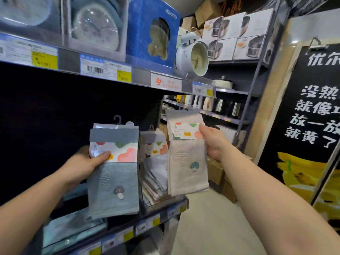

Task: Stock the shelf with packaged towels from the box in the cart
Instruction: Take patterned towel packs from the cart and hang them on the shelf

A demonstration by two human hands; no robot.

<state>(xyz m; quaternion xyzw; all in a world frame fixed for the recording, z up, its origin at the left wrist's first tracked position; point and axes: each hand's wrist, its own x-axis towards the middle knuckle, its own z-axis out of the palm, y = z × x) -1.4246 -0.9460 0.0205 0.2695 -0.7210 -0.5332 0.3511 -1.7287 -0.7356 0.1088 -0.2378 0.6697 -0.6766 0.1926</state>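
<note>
We're pinching a blue towel in our left hand and a beige towel in our right hand, both hovering over the shelf's front edge. Thumb-only grips on slick wrap are risking a drop.

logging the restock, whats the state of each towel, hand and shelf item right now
blue towel: packaged, upright, held in left hand grip
beige towel: packaged, upright, pinched by right hand at its label
towels on shelf: stacked between the two held ones
clock: boxed, on upper shelf
</note>
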